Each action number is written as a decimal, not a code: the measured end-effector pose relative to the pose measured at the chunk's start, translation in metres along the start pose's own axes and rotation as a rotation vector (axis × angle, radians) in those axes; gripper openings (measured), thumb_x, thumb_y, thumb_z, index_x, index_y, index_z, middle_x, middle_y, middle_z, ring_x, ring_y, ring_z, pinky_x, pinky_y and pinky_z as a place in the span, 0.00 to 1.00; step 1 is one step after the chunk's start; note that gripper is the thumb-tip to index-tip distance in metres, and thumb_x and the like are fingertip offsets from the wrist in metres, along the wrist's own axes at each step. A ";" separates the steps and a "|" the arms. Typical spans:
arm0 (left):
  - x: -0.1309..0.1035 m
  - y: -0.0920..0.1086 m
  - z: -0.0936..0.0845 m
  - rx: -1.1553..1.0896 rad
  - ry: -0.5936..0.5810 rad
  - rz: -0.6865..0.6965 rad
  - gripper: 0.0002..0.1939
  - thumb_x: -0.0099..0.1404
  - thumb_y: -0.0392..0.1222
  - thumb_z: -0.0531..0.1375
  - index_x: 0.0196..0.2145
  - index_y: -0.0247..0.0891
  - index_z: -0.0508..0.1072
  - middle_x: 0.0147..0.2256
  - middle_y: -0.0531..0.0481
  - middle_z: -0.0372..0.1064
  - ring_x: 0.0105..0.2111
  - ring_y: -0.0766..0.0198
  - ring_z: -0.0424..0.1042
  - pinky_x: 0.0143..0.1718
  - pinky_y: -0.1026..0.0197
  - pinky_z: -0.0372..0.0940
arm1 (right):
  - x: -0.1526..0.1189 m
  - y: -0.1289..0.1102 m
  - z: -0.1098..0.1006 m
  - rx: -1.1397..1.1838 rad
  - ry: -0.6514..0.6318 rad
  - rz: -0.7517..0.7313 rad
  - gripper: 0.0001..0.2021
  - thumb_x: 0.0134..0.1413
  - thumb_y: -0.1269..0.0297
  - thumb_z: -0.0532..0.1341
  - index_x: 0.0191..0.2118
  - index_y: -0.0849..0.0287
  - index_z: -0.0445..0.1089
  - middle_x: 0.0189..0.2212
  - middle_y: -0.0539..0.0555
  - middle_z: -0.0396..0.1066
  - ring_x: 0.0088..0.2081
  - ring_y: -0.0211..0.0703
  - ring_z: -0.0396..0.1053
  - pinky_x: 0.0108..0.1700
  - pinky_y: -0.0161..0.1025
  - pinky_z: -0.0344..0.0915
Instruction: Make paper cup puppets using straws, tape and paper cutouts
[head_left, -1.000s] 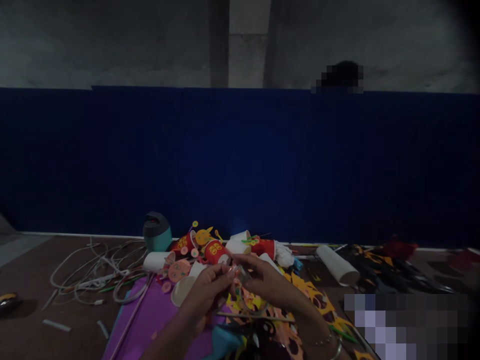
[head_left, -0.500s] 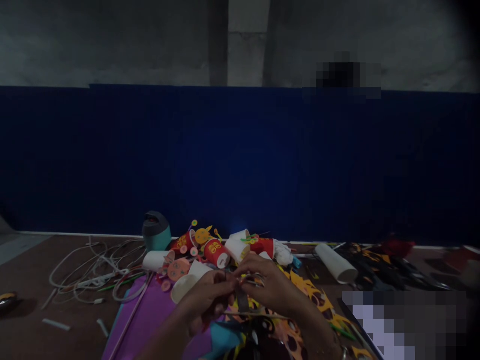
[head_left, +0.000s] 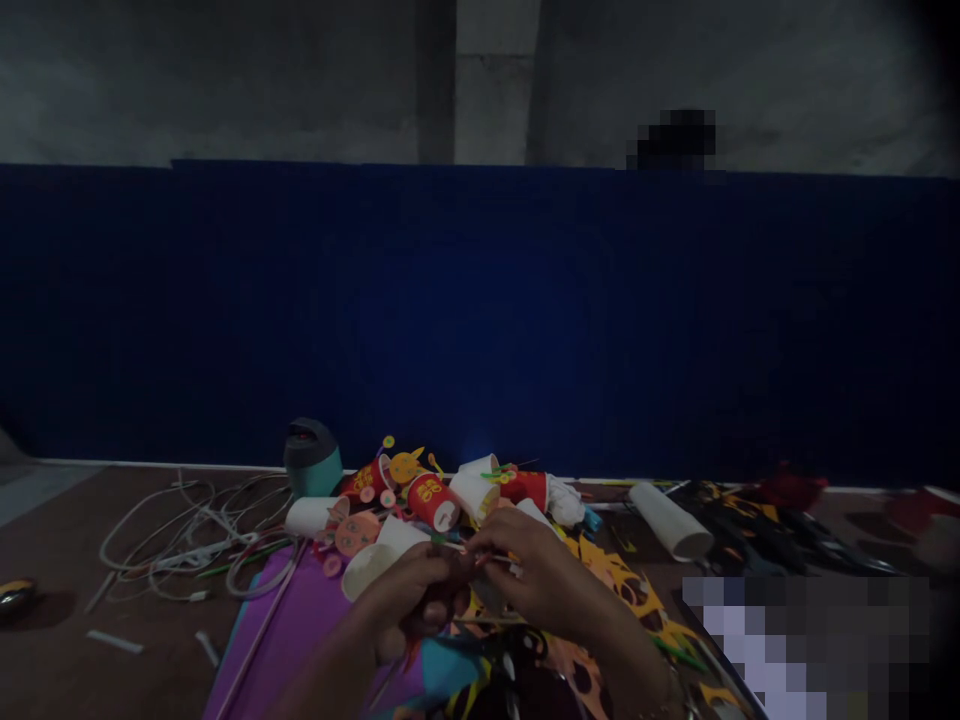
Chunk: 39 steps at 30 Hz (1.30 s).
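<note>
I am bringing my left grip and right grip together over the craft pile, fingers curling inward and fingertips nearly meeting. Whatever I am working on is sitting between them, mostly hidden by my fingers, so I cannot tell how firmly either grip is closing or on what. A greyish piece is showing just below my right grip, too dim to name. A white cup is lying just beside my left grip, and a red cup is resting beyond my fingers. A purple sheet is spreading over the desk under my left forearm, while orange cutouts are lying near my right forearm. White cables are tangling at far left.
</note>
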<state>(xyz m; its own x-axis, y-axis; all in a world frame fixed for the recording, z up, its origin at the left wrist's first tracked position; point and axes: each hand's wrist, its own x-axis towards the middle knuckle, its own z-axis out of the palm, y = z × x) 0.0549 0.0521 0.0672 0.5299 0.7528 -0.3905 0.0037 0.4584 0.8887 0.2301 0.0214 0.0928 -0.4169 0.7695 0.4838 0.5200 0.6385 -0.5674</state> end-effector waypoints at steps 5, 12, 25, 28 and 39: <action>-0.001 0.002 0.000 -0.018 -0.030 -0.033 0.14 0.53 0.50 0.60 0.23 0.35 0.66 0.14 0.58 0.61 0.09 0.79 0.45 0.11 0.70 0.33 | -0.001 0.000 0.000 -0.168 -0.008 -0.006 0.12 0.51 0.75 0.57 0.39 0.55 0.71 0.35 0.51 0.70 0.39 0.41 0.65 0.42 0.38 0.58; 0.004 -0.005 -0.002 0.186 0.001 0.064 0.15 0.58 0.48 0.54 0.25 0.33 0.71 0.17 0.52 0.67 0.13 0.71 0.59 0.15 0.68 0.50 | -0.002 0.003 0.001 -0.349 -0.115 0.020 0.09 0.56 0.69 0.56 0.38 0.55 0.73 0.31 0.52 0.71 0.37 0.42 0.66 0.41 0.39 0.56; -0.006 -0.006 0.006 1.247 0.426 0.718 0.06 0.59 0.34 0.55 0.28 0.40 0.72 0.28 0.50 0.71 0.33 0.59 0.67 0.36 0.60 0.55 | 0.001 0.010 0.005 -0.221 -0.095 0.127 0.07 0.52 0.71 0.57 0.33 0.58 0.73 0.31 0.52 0.72 0.36 0.42 0.67 0.39 0.36 0.59; -0.006 -0.004 0.003 1.212 0.497 0.711 0.08 0.59 0.35 0.55 0.24 0.39 0.71 0.26 0.51 0.70 0.30 0.61 0.67 0.35 0.60 0.55 | 0.002 0.010 0.006 -0.041 0.034 0.230 0.14 0.50 0.71 0.58 0.44 0.55 0.70 0.34 0.51 0.72 0.36 0.40 0.68 0.37 0.35 0.62; 0.006 -0.003 -0.003 0.637 0.506 0.569 0.16 0.58 0.51 0.56 0.25 0.36 0.72 0.22 0.52 0.69 0.25 0.63 0.67 0.25 0.65 0.57 | 0.004 0.016 0.024 0.273 0.037 0.447 0.15 0.50 0.67 0.58 0.46 0.58 0.66 0.32 0.51 0.71 0.35 0.40 0.69 0.34 0.34 0.63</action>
<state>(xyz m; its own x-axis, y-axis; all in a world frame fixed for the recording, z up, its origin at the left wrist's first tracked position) 0.0550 0.0565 0.0616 0.1705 0.9629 0.2092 0.3948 -0.2613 0.8808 0.2191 0.0355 0.0696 -0.1699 0.9698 0.1749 0.4260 0.2323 -0.8744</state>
